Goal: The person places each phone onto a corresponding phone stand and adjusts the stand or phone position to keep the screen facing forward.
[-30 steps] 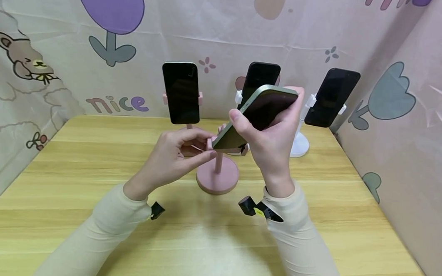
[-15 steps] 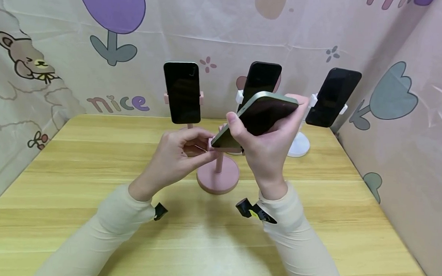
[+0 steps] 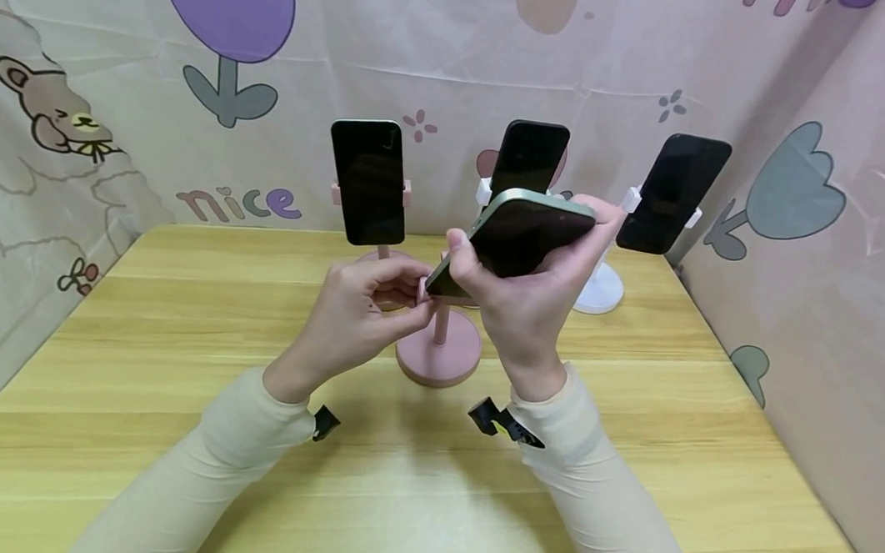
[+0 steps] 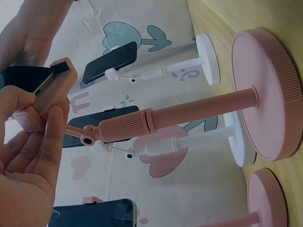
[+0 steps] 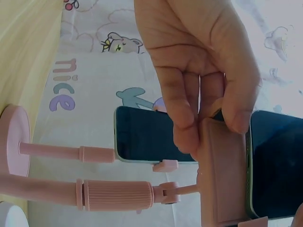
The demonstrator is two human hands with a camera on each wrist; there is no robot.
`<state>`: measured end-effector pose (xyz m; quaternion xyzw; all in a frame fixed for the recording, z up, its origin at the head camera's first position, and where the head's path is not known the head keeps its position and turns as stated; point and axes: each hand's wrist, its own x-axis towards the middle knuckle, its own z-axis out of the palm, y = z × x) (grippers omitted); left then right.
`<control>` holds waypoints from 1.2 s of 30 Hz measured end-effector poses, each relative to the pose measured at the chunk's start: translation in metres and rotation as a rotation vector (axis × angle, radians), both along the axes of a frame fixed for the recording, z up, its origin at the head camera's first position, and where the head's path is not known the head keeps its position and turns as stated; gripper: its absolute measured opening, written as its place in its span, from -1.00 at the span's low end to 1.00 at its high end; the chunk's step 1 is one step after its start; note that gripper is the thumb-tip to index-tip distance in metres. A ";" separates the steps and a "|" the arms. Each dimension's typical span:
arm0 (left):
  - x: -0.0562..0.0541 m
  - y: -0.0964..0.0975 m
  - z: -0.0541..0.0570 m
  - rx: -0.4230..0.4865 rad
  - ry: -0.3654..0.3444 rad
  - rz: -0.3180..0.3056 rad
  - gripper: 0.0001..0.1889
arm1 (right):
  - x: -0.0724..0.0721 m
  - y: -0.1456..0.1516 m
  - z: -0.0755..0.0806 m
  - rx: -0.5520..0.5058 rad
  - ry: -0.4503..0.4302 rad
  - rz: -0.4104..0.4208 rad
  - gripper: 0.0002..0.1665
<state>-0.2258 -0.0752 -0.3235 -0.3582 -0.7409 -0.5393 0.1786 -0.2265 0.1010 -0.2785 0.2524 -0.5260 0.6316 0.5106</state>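
My right hand (image 3: 535, 302) grips a dark phone (image 3: 531, 235) with a green rim, tilted over the pink phone stand (image 3: 439, 347) at mid-table. The stand's pink clamp (image 5: 222, 170) lies along the phone's near edge; whether the phone is fully between the clamp's ends cannot be told. My left hand (image 3: 361, 318) pinches one end of that clamp between thumb and fingers. From the left wrist view, the phone's corner (image 4: 45, 81) sits between the clamp's two ends, beside my left thumb. Most of the right hand's fingers are hidden behind the phone.
Behind stands another pink stand holding a phone (image 3: 368, 181). Two white stands, one with a round base (image 3: 599, 289), hold a middle phone (image 3: 530, 156) and a right phone (image 3: 674, 193). A patterned cloth (image 3: 455, 43) hangs around the wooden table (image 3: 146, 336).
The right hand and its phone have come down and slightly left, closer to the clamp. The left hand keeps its pinch, almost still. The whole head view has shifted a little.
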 end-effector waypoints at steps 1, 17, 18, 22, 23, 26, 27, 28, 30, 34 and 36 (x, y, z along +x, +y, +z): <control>0.000 0.000 0.000 0.004 -0.002 -0.001 -0.82 | 0.000 0.000 0.000 0.002 0.002 -0.013 -0.17; 0.002 -0.005 0.005 -0.036 -0.011 -0.015 -0.79 | -0.002 -0.005 -0.003 0.071 0.019 -0.023 -0.21; 0.002 -0.006 0.006 -0.044 -0.013 -0.022 -0.79 | -0.002 -0.004 -0.003 0.077 0.018 -0.024 -0.21; 0.000 -0.010 0.008 -0.080 -0.019 -0.047 -0.77 | -0.003 -0.004 -0.003 0.100 0.013 -0.021 -0.21; 0.000 -0.010 0.008 -0.088 -0.023 -0.057 -0.76 | -0.004 -0.003 -0.003 0.106 0.009 -0.018 -0.21; 0.001 -0.012 0.010 -0.105 -0.039 -0.069 -0.73 | -0.005 -0.001 -0.004 0.120 -0.001 -0.006 -0.21; 0.001 -0.012 0.010 -0.107 -0.043 -0.071 -0.72 | -0.005 -0.001 -0.004 0.124 -0.007 0.005 -0.20; 0.001 -0.012 0.010 -0.107 -0.048 -0.072 -0.72 | -0.006 0.000 -0.004 0.129 -0.012 0.013 -0.20; 0.001 -0.012 0.010 -0.105 -0.050 -0.068 -0.71 | -0.006 0.001 -0.003 0.141 -0.027 0.031 -0.20; 0.002 -0.011 0.009 -0.092 -0.040 -0.055 -0.70 | -0.006 0.003 -0.003 0.173 -0.074 0.069 -0.18; 0.002 -0.010 0.008 -0.085 -0.034 -0.053 -0.72 | -0.006 0.004 -0.004 0.193 -0.098 0.086 -0.16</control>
